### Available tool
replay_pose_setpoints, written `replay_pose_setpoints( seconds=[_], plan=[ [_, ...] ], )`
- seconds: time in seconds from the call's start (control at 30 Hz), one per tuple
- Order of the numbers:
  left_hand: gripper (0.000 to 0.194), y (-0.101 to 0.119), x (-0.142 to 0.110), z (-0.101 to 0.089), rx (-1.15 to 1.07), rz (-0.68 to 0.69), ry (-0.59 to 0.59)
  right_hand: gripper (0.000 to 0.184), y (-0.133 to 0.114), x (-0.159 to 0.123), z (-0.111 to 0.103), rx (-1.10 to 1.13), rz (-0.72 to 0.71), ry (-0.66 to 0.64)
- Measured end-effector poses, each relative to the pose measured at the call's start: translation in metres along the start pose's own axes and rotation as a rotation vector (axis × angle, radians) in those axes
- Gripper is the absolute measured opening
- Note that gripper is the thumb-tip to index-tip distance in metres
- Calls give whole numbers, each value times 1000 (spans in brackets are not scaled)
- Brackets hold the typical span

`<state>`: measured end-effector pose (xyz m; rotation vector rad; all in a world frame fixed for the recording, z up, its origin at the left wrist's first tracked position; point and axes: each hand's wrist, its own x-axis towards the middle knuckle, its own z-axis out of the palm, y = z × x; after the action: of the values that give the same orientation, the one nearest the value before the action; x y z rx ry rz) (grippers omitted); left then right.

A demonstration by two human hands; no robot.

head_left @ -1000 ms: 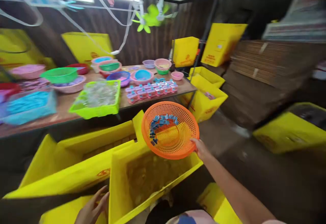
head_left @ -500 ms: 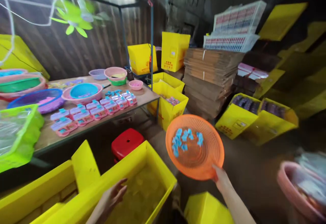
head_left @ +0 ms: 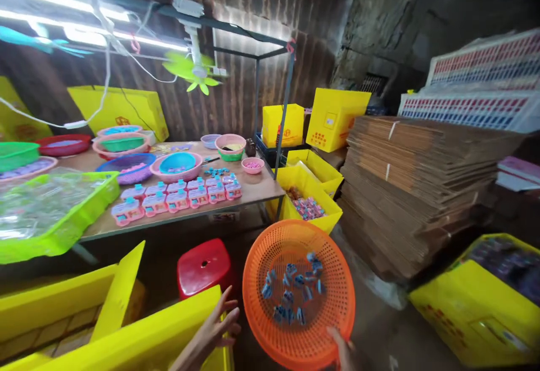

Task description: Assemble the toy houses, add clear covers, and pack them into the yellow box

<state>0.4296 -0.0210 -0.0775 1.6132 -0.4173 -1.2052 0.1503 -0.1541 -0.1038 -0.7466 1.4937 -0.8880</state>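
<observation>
My right hand [head_left: 342, 348] grips the near rim of an orange plastic basket [head_left: 270, 340], thumb over the edge. Several small blue plastic pieces [head_left: 298, 281] lie loose on its bottom. To the left of the basket, my left hand [head_left: 217, 326] hangs with fingers spread and holds nothing. It is above the edge of a yellow box [head_left: 169, 331]. Past my hands, a worktable [head_left: 257, 191] bears rows of pink toy cases with blue tops [head_left: 177, 199], with more small blue pieces [head_left: 217, 172] behind them.
A red stool [head_left: 205, 267] stands between the table and the yellow box. At the table's left is a green tray [head_left: 97, 205] of clear plastic parts. Stacked flat cardboard [head_left: 392, 191] rises on the right, beside a yellow box of dark items [head_left: 476, 309]. A green fan [head_left: 196, 70] hangs overhead.
The view has swung right and closer to the table. The orange basket has come nearer, and its blue pieces have shifted about. My left hand has spread its fingers wider.
</observation>
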Motion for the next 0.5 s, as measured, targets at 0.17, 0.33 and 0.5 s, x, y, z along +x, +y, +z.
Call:
replay_pose_setpoints(
  seconds=[0.17, 0.33, 0.5],
  plan=[
    [92, 3, 19, 46, -212, -121, -72, 50, -3, 13, -19, -100, -110, 29],
    [90, 1, 72, 100, -321, -58, -12, 56, -27, 88, -29, -170, -127, -28],
    [82, 13, 133, 152, -387, 34, 88, 50, -77, 169, -24, -261, -200, -185]
  ],
)
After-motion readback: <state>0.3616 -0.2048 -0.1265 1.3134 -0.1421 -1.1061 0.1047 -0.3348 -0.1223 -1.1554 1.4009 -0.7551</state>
